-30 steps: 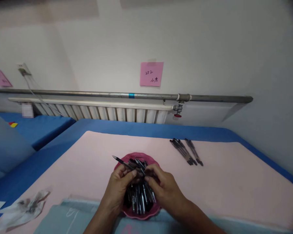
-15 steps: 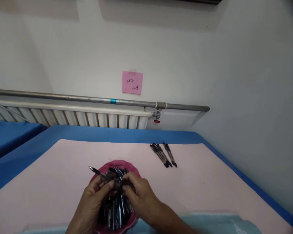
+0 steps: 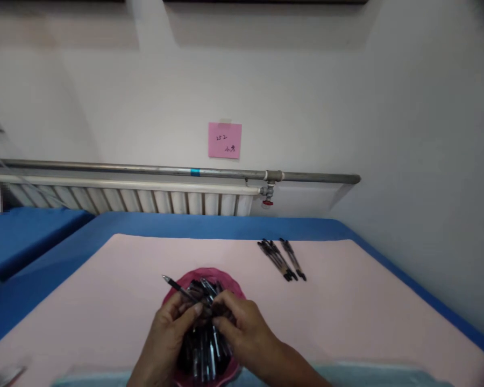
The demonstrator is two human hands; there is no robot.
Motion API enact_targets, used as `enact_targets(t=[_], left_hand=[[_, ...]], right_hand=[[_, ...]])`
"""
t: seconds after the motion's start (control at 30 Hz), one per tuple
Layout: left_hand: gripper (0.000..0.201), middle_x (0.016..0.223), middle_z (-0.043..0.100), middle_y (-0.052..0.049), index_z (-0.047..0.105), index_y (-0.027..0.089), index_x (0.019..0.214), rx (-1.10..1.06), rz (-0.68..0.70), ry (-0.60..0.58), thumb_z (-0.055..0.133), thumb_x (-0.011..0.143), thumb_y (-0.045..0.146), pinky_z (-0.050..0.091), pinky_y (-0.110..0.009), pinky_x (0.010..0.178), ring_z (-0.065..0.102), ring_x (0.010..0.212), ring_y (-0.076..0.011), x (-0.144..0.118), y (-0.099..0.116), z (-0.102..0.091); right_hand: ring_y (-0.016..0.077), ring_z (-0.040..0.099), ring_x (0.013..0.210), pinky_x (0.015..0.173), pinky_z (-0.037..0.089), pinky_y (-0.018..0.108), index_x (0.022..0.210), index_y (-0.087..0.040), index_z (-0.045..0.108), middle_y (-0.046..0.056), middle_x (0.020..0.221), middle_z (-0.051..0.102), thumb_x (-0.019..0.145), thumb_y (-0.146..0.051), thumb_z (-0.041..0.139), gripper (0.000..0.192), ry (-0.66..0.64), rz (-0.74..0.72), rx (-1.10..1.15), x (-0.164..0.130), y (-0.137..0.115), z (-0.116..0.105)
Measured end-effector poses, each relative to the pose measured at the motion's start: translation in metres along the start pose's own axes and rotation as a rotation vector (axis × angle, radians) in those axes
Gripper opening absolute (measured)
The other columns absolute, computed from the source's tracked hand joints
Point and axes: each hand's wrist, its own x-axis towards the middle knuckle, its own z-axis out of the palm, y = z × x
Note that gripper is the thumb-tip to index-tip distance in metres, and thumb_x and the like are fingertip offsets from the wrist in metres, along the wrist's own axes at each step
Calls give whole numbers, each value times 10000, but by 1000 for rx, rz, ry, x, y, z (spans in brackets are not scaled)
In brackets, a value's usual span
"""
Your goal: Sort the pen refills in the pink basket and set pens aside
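Note:
A dark pink bowl (image 3: 210,275) full of black pens (image 3: 204,355) stands near the front of the pink mat (image 3: 347,317). Both my hands hover over the bowl. My left hand (image 3: 171,336) pinches a black pen (image 3: 176,286) whose tip points up and left past the bowl's rim. My right hand (image 3: 242,333) pinches the same pen's other end with fingers and thumb, touching the left hand's fingertips.
Several black pens (image 3: 281,259) lie in a row further back on the right of the mat. A blue cloth (image 3: 210,226) borders the mat. Behind are a white radiator (image 3: 137,196), a grey pipe (image 3: 165,170) and a pink note (image 3: 225,140) on the wall.
The view has shifted slightly; my hands keep the same hold on the pen over the bowl, with little visible movement.

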Motion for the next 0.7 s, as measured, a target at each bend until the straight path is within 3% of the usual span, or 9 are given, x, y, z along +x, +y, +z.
enact_targets(t=[0.2, 0.6, 0.7], left_hand=[[318, 823, 706, -55, 655, 173, 1001, 39, 73, -17, 706, 698, 257, 468, -271, 673, 640, 722, -179, 1, 1, 3], [259, 738, 673, -29, 659, 157, 957, 57, 91, 19, 683, 722, 262, 449, -246, 635, 600, 653, -135, 3, -1, 1], [241, 785, 681, -36, 654, 148, 902, 52, 136, 96, 697, 699, 271, 460, -243, 635, 606, 664, -133, 0, 6, 1]], right_hand=[[136, 550, 633, 569, 409, 254, 784, -218, 541, -37, 688, 602, 730, -103, 513, 130, -25, 9, 121, 5, -6, -3], [124, 549, 601, 547, 412, 243, 842, -221, 551, -33, 686, 602, 782, -123, 482, 134, -64, -70, 162, 5, -6, -2], [123, 537, 611, 560, 421, 246, 837, -205, 569, -26, 690, 592, 814, -211, 496, 77, 27, -69, 173, 9, -10, -14]])
